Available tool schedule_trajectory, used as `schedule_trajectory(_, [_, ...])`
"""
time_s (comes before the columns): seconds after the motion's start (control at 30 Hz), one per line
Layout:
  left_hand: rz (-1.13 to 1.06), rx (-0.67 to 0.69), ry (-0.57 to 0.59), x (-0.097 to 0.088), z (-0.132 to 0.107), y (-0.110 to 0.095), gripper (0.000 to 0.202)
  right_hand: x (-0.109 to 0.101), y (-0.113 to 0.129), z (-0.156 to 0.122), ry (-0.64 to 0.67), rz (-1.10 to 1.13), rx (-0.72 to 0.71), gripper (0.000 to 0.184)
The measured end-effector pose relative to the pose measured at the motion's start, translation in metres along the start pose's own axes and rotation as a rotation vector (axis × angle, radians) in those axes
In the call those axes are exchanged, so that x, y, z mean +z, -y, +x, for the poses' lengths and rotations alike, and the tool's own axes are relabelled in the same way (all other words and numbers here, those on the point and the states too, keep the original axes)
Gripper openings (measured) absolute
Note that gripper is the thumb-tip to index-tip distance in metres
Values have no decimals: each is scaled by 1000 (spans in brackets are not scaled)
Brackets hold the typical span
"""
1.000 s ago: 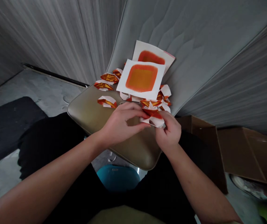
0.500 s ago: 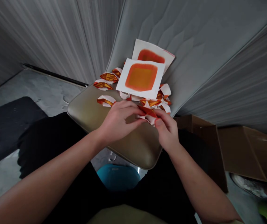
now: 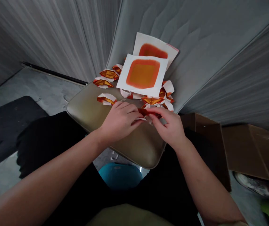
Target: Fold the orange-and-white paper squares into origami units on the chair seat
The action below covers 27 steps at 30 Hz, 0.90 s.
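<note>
Between both hands is a folded paper piece [image 3: 144,112], red-orange on one face and white on the other, partly covered by fingers. My left hand [image 3: 122,119] is closed on its left end. The thumb and fingers of my right hand [image 3: 168,125] pinch its right end. Just beyond lie two flat white sheets: the front sheet [image 3: 142,74] has an orange-gold square, and the rear sheet [image 3: 153,50] is partly covered by it. Several folded gold-and-white paper pieces lie around them, such as one at the left [image 3: 106,99] and one near my right hand [image 3: 152,100].
The papers rest on a chair seat [image 3: 84,108] against its grey backrest [image 3: 195,62]. A blue stool [image 3: 121,176] stands below between the legs. Cardboard boxes [image 3: 249,150] are on the floor at right, a dark mat [image 3: 9,128] at left.
My right hand has shifted its grip, its fingers now reaching over the top of the folded paper. The paper's red face looks narrower. The view has shifted slightly.
</note>
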<state>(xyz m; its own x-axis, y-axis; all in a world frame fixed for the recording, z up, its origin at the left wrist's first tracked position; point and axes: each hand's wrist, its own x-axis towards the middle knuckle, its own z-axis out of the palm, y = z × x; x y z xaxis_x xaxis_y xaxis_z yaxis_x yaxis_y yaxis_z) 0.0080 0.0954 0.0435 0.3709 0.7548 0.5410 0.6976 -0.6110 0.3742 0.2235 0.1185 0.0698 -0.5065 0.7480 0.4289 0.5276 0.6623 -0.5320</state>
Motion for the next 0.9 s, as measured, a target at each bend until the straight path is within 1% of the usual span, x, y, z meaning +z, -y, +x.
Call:
schedule_trajectory(0.1, [-4, -40, 83, 6, -2, 2, 16, 2, -6, 0, 92, -3, 80, 17])
schedule_trajectory(0.23, [-38, -113, 127, 12, -3, 3, 20, 6, -10, -3, 193, 88, 221, 10])
schedule_trajectory(0.33, [-61, -135, 113, 14, -4, 2, 22, 6, -12, -6, 218, 221, 362, 7])
schedule_trajectory(0.47, [-62, -92, 83, 15, -5, 3, 24, 4, -12, -8, 201, 388, 477, 8])
schedule_trajectory(0.57, [-42, -54, 89, 17, -6, 4, 27, 0, -11, -10, 173, 464, 502, 9])
schedule_trajectory(0.67, [-23, -47, 90, 17, -7, 5, 30, -1, -10, -10, 154, 481, 495, 10])
schedule_trajectory(0.9, [30, -39, 157, 16, -7, 3, 31, 11, -15, -14, 117, 537, 518, 12])
